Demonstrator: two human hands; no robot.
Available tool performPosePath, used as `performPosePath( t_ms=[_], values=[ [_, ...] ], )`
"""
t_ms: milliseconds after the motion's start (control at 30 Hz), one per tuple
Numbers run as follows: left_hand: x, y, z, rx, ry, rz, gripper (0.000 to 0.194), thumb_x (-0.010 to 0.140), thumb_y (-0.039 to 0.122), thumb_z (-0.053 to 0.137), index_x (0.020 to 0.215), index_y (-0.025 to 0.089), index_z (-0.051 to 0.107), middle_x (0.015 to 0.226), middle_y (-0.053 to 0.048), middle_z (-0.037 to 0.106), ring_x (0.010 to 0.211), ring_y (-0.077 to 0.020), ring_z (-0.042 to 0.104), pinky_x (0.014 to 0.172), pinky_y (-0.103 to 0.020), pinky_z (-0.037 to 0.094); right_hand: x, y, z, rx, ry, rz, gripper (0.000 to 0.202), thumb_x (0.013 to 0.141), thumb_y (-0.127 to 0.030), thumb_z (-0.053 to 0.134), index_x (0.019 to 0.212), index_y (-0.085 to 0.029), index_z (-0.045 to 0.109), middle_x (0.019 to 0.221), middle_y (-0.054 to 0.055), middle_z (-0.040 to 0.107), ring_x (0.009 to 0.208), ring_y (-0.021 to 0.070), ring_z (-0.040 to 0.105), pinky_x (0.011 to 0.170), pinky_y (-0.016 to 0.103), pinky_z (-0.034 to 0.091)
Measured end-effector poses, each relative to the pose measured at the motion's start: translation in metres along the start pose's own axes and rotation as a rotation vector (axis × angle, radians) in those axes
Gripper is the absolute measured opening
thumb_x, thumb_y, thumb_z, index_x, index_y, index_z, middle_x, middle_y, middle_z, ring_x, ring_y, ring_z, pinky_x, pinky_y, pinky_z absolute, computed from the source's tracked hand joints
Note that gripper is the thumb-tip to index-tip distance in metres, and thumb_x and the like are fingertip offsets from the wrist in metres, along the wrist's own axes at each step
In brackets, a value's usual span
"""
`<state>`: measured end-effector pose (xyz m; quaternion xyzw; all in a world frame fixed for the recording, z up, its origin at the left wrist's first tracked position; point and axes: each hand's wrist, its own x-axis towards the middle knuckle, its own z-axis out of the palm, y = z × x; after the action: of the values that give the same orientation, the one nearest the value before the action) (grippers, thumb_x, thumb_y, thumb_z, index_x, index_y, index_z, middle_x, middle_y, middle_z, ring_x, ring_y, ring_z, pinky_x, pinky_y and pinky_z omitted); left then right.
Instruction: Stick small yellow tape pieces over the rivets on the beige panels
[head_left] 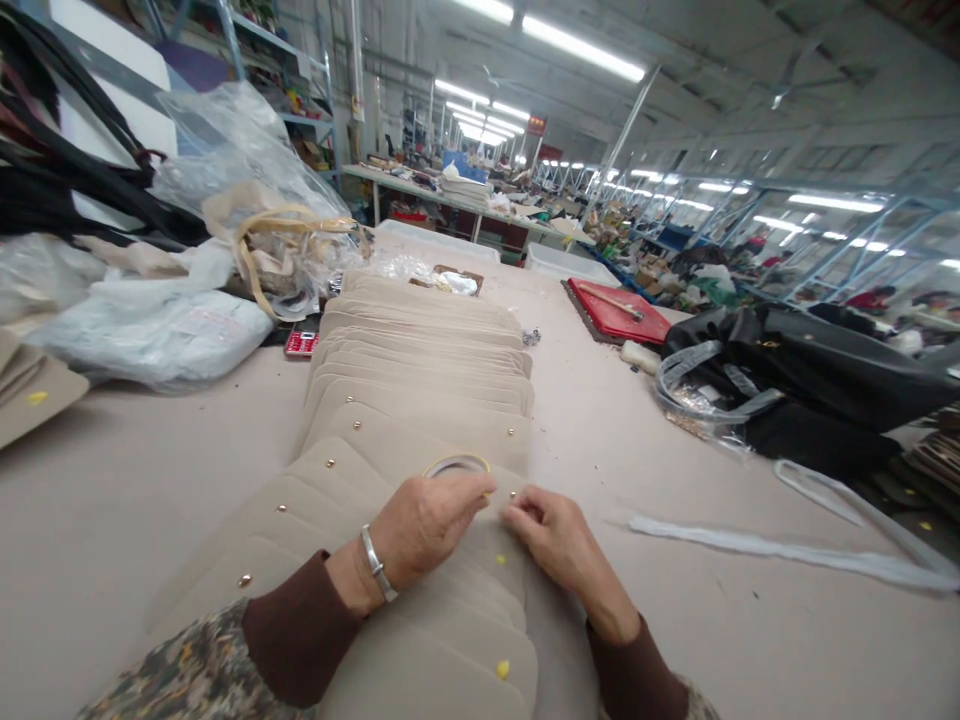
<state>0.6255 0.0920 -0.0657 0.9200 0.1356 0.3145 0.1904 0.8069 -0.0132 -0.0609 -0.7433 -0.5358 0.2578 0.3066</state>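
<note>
Overlapping beige panels (420, 420) with rounded corners run in a long row down the table before me. Several carry small metal snaps (330, 463), and bits of yellow tape (502, 668) stick to some near ones. My left hand (427, 525) is closed around a roll of tape (457, 463), whose rim shows above the fingers. Just right of it, my right hand (559, 535) is pinched at a panel's right edge, beside a snap (513, 495). Whatever lies between its fingertips is too small or hidden to make out.
Plastic-wrapped bundles (165, 330) crowd the left side of the table. At the right lie a red pad (615, 310) with a stick-like tool on it, a black bag (810, 370) and a long white strip (772, 548). A red calculator-like object (301, 344) sits left of the row.
</note>
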Motion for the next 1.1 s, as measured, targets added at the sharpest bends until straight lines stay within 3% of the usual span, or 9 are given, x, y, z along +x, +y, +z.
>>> performPosePath(
  t_ms=[67, 133, 300, 500, 633, 767, 867, 1000, 1100],
  values=[
    [-0.002, 0.002, 0.002, 0.001, -0.035, 0.011, 0.038, 0.098, 0.022, 0.043, 0.136, 0.021, 0.041, 0.105, -0.004, 0.072, 0.083, -0.0142, 0.069, 0.071, -0.024, 0.054, -0.001, -0.002, 0.0, 0.101, 0.148, -0.116, 0.016, 0.087, -0.027, 0.056, 0.084, -0.018, 0.068, 0.07, 0.0, 0.068, 0.062, 0.0134, 0.059, 0.059, 0.024, 0.045],
    [-0.003, 0.005, 0.004, 0.024, -0.053, 0.014, 0.044, 0.099, 0.023, 0.041, 0.142, 0.019, 0.031, 0.105, -0.006, 0.072, 0.082, -0.0155, 0.07, 0.069, -0.025, 0.055, -0.003, -0.005, 0.001, 0.147, 0.182, -0.303, 0.017, 0.089, -0.024, 0.054, 0.096, -0.018, 0.068, 0.086, 0.004, 0.071, 0.074, 0.0149, 0.063, 0.069, 0.026, 0.05],
    [-0.002, 0.009, 0.009, 0.085, -0.041, -0.012, 0.034, 0.101, 0.026, 0.036, 0.133, 0.015, 0.038, 0.091, -0.005, 0.073, 0.074, -0.0182, 0.071, 0.06, -0.027, 0.054, -0.003, -0.012, 0.006, 0.056, 0.235, -0.619, 0.021, 0.088, -0.01, 0.052, 0.1, -0.02, 0.066, 0.09, 0.007, 0.07, 0.082, 0.0157, 0.065, 0.074, 0.027, 0.054],
    [-0.002, 0.009, 0.011, 0.061, -0.086, -0.004, 0.028, 0.1, 0.021, 0.035, 0.127, 0.016, 0.04, 0.095, -0.005, 0.072, 0.08, -0.019, 0.07, 0.064, -0.028, 0.052, -0.001, -0.011, 0.012, -0.043, 0.298, -0.661, 0.018, 0.085, -0.007, 0.05, 0.085, -0.02, 0.064, 0.075, 0.004, 0.069, 0.069, 0.0147, 0.065, 0.066, 0.025, 0.053],
    [-0.001, 0.011, 0.01, 0.033, -0.151, -0.095, 0.017, 0.099, 0.022, 0.036, 0.107, 0.018, 0.052, 0.085, -0.002, 0.069, 0.072, -0.0183, 0.067, 0.058, -0.027, 0.048, -0.002, -0.01, 0.016, -0.104, 0.404, -0.652, 0.017, 0.081, -0.007, 0.051, 0.078, -0.018, 0.063, 0.066, 0.002, 0.067, 0.057, 0.0126, 0.061, 0.058, 0.023, 0.049],
    [0.002, 0.013, 0.008, 0.041, -0.113, -0.085, 0.024, 0.101, 0.025, 0.034, 0.089, 0.019, 0.054, 0.073, 0.0, 0.065, 0.062, -0.016, 0.063, 0.053, -0.026, 0.041, -0.006, -0.012, 0.018, -0.056, 0.399, -0.534, 0.016, 0.078, -0.009, 0.052, 0.073, -0.017, 0.065, 0.063, 0.002, 0.066, 0.053, 0.0114, 0.06, 0.055, 0.021, 0.047],
    [0.004, 0.015, 0.01, 0.081, -0.016, -0.002, 0.032, 0.101, 0.023, 0.029, 0.079, 0.019, 0.051, 0.063, 0.001, 0.059, 0.052, -0.0138, 0.055, 0.048, -0.026, 0.036, -0.008, -0.016, 0.019, 0.146, 0.301, -0.276, 0.012, 0.078, -0.017, 0.056, 0.072, -0.017, 0.067, 0.059, 0.0, 0.065, 0.05, 0.0115, 0.059, 0.052, 0.021, 0.047],
    [0.003, 0.02, 0.015, 0.082, 0.094, 0.107, 0.027, 0.099, 0.016, 0.032, 0.079, 0.018, 0.051, 0.064, 0.001, 0.056, 0.054, -0.0121, 0.053, 0.05, -0.025, 0.035, -0.002, -0.01, 0.015, 0.48, 0.222, 0.079, 0.014, 0.074, -0.029, 0.063, 0.068, -0.016, 0.064, 0.052, -0.002, 0.062, 0.044, 0.0115, 0.058, 0.046, 0.021, 0.047],
    [0.001, 0.017, 0.018, 0.164, 0.057, 0.082, 0.02, 0.097, 0.014, 0.038, 0.083, 0.018, 0.052, 0.067, 0.001, 0.057, 0.058, -0.0133, 0.054, 0.053, -0.025, 0.038, 0.006, 0.003, 0.006, 0.562, 0.194, 0.231, 0.023, 0.07, -0.037, 0.069, 0.068, -0.015, 0.063, 0.052, -0.002, 0.061, 0.042, 0.0112, 0.058, 0.045, 0.021, 0.047]
  ],
)
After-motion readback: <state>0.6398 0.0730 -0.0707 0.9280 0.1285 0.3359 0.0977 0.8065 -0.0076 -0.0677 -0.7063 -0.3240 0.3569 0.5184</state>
